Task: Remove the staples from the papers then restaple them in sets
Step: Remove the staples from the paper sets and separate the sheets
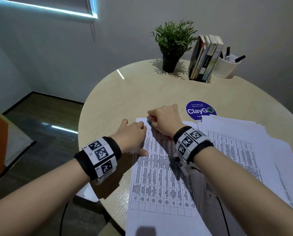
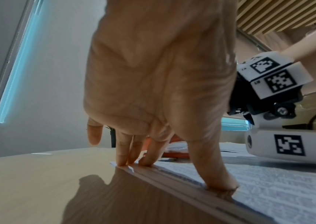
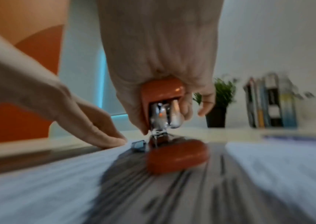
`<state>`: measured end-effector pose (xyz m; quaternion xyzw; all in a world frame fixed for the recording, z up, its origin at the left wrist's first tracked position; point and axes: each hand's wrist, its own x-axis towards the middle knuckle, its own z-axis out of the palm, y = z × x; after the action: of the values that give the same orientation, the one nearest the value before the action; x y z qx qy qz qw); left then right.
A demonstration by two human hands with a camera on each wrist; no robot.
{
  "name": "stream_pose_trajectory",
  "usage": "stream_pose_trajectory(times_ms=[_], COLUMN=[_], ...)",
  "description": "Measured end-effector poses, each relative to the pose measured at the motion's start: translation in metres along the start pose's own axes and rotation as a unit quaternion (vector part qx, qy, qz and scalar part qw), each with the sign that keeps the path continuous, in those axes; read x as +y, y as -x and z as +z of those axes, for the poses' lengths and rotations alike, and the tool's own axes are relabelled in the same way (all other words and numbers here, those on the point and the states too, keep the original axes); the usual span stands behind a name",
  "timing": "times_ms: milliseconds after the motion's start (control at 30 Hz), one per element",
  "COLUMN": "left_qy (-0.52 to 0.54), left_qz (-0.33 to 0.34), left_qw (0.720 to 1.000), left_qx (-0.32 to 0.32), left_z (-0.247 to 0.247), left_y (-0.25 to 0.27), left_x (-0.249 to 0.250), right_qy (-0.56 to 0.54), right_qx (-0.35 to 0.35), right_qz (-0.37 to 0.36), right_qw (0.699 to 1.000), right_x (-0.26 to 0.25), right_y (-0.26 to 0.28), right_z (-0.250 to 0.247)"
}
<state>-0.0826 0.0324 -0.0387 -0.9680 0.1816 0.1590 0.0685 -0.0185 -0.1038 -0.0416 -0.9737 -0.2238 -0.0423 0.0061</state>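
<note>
Orange plastic is showing plainly only in the right wrist view, where the stapler is standing with its base on the printed sheets and its top arm lifted, chrome works exposed between; from the head view only a sliver of red is peeking out under the knuckles. A small dark metal piece is lying just beside the stapler's base there, too blurred to identify. The left wrist view is giving the paper's edge in profile, several sheets thick.

The stapled set of papers is lying near the left rim of the round wooden table, its far corner under both hands. A looser pile of sheets is fanning out to the right, partly covering a blue ClayGo sticker. Bare tabletop is stretching beyond the hands toward a potted plant, a rack of books and a white cup of markers, all well apart from the work.

The right hand is gripping the stapler's top arm, fingers and thumb curled round it. The left hand is lying spread, fingers straight, with three fingertips pressing on the set's far left corner and the thumb pressing its left edge nearer the wrist; the little finger is lifting clear of the table.
</note>
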Motion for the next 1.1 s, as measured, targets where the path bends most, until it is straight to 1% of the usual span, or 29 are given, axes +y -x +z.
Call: stream_pose_trajectory(times_ms=[100,133,167,233,300,333,433,467,600,633,667,767,900,967,1033,1100], left_qy=[-0.008,-0.010,-0.012,-0.011,-0.011,-0.012,-0.011,-0.010,-0.014,-0.015,-0.017,-0.018,-0.014,-0.016,-0.013,-0.006], left_qz=[0.002,0.001,0.000,-0.001,-0.003,-0.003,-0.002,-0.003,-0.005,-0.005,-0.005,-0.010,-0.015,-0.017,-0.018,-0.013], left_qw=[1.000,1.000,1.000,1.000,1.000,1.000,1.000,1.000,1.000,1.000,1.000,1.000,1.000,1.000,1.000,1.000], left_qx=[-0.004,-0.005,-0.006,-0.005,-0.008,-0.007,-0.007,-0.004,-0.007,-0.007,-0.008,-0.007,-0.009,-0.004,-0.002,-0.010], left_z=[-0.001,-0.001,-0.002,-0.003,-0.003,-0.003,-0.002,-0.002,-0.003,-0.004,-0.004,-0.003,-0.002,-0.001,0.001,0.001], left_y=[0.000,0.000,0.001,0.000,0.000,0.000,0.001,0.000,0.000,0.000,0.000,0.000,-0.001,-0.002,-0.002,-0.002], left_x=[0.001,0.001,0.001,0.002,0.002,0.002,0.001,0.001,0.002,0.002,0.003,0.002,0.003,0.003,0.002,0.001], right_qy=[-0.105,-0.114,-0.097,-0.025,0.014,0.010,-0.102,-0.111,-0.045,-0.041,-0.062,-0.160,-0.222,-0.244,-0.273,-0.311], right_qx=[-0.005,-0.002,0.000,0.012,0.011,0.009,0.014,0.016,0.012,0.013,0.012,0.009,0.006,0.003,0.009,0.017], right_qz=[0.067,0.073,0.067,0.023,-0.008,-0.005,0.059,0.071,0.044,0.048,0.064,0.128,0.147,0.170,0.216,0.240], right_qw=[0.992,0.991,0.993,0.999,1.000,1.000,0.993,0.991,0.998,0.998,0.996,0.979,0.964,0.955,0.937,0.920], right_x=[0.003,0.002,0.001,-0.003,-0.004,-0.001,0.001,0.000,-0.006,-0.006,-0.006,-0.005,-0.005,-0.003,0.001,0.005], right_y=[0.002,0.003,0.002,0.001,-0.001,-0.002,-0.005,-0.006,-0.011,-0.012,-0.012,-0.016,-0.016,-0.016,-0.017,-0.018], right_z=[0.006,0.008,0.009,0.008,0.003,0.004,0.009,0.011,0.008,0.009,0.009,0.010,0.008,0.007,0.006,0.003])
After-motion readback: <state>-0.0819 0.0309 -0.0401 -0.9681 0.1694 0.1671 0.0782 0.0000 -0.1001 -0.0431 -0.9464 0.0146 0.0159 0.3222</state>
